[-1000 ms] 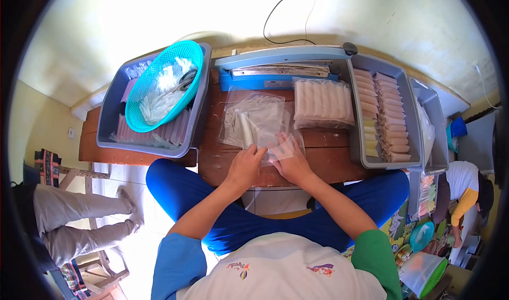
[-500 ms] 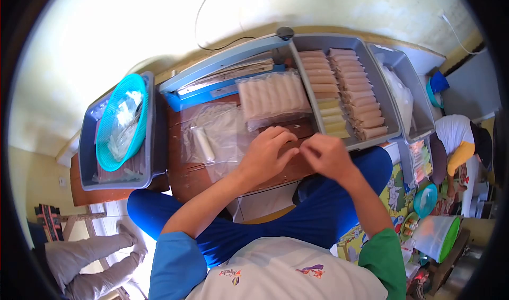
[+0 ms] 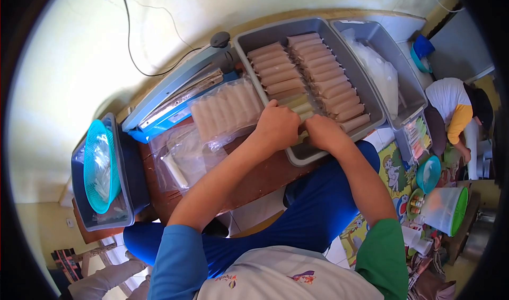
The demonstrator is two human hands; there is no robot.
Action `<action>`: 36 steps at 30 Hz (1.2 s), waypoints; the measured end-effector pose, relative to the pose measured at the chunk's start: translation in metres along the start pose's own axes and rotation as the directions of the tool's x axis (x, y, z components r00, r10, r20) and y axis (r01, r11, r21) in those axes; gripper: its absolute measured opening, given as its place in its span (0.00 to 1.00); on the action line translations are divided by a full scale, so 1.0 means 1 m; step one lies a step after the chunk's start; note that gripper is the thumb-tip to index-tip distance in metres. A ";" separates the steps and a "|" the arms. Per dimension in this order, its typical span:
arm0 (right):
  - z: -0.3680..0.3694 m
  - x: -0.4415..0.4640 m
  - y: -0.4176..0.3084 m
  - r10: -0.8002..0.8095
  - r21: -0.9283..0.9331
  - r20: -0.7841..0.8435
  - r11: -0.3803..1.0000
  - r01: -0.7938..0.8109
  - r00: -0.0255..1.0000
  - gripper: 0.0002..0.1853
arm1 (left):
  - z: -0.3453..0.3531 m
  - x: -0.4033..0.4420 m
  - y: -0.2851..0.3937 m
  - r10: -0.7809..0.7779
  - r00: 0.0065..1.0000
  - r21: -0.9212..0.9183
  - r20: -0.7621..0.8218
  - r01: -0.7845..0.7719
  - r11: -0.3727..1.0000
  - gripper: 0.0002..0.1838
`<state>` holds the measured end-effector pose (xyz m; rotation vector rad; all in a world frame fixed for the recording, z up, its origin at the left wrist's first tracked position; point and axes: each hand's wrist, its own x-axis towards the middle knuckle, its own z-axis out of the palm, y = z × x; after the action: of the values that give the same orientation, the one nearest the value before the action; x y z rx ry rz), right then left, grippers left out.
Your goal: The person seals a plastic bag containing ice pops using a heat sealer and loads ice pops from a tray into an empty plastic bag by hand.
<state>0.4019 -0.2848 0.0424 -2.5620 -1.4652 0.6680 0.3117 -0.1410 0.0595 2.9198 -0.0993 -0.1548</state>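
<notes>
At the near end of a grey tray (image 3: 308, 161), my left hand (image 3: 279, 125) and my right hand (image 3: 324, 133) are closed, close together. They grip the two ends of pale yellow filled plastic tubes (image 3: 303, 108); the fingertips are partly hidden. Two rows of pinkish-brown filled tubes (image 3: 331, 82) lie farther up in the same tray. Left of the tray, a clear bag of similar pale pink tubes (image 3: 225, 109) lies flat. Beside it are clear plastic bags with a white roll-shaped item (image 3: 176, 170).
A blue-grey long-armed bag sealer (image 3: 177, 82) stands behind the bags. At left, a dark bin (image 3: 135, 167) carries a turquoise basket (image 3: 90, 167). A second grey tray (image 3: 411, 88) holds white plastic. Another person (image 3: 450, 101) bends at the far right.
Both hands have moved from above the table's front edge into the near end of the grey tray and closed on yellow tubes. The view has turned to the right.
</notes>
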 end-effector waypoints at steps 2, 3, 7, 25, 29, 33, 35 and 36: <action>0.003 0.002 0.001 -0.003 -0.001 0.012 1.000 0.003 1.000 0.14 | -0.008 0.003 0.004 -0.004 0.998 0.050 0.059 0.001 0.999 0.07; 0.004 0.002 0.001 -0.016 -0.009 0.023 1.000 0.016 1.000 0.13 | -0.009 0.004 0.005 -0.020 0.994 0.103 0.109 0.008 0.995 0.08; 0.005 0.005 -0.003 0.040 -0.110 0.060 0.993 -0.033 0.997 0.11 | -0.006 0.013 0.006 0.005 0.984 0.117 0.178 -0.026 0.993 0.09; 0.010 0.011 0.001 0.129 -0.219 0.120 0.971 -0.101 0.984 0.12 | -0.003 0.015 0.012 0.002 0.972 0.097 0.235 -0.025 0.995 0.10; -0.005 0.005 0.008 0.111 -0.115 0.053 0.988 -0.104 0.992 0.10 | 0.010 0.013 0.008 0.027 1.000 0.027 0.007 -0.028 0.999 0.11; -0.024 -0.001 0.021 0.019 0.135 -0.079 0.991 -0.008 0.997 0.07 | 0.016 0.010 0.006 0.006 0.955 -0.139 -0.298 -0.050 0.989 0.14; -0.025 0.001 0.026 -0.024 0.225 -0.139 0.973 0.055 0.990 0.08 | 0.019 0.011 0.007 -0.029 0.910 -0.208 -0.413 -0.063 0.976 0.14; -0.025 0.001 0.027 -0.058 0.309 -0.203 0.944 0.120 0.977 0.09 | 0.020 0.012 0.008 -0.071 0.852 -0.272 -0.518 -0.085 0.959 0.14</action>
<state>0.4350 -0.2951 0.0562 -2.2304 -1.2839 0.5737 0.3206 -0.1537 0.0410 2.5607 0.0033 0.5845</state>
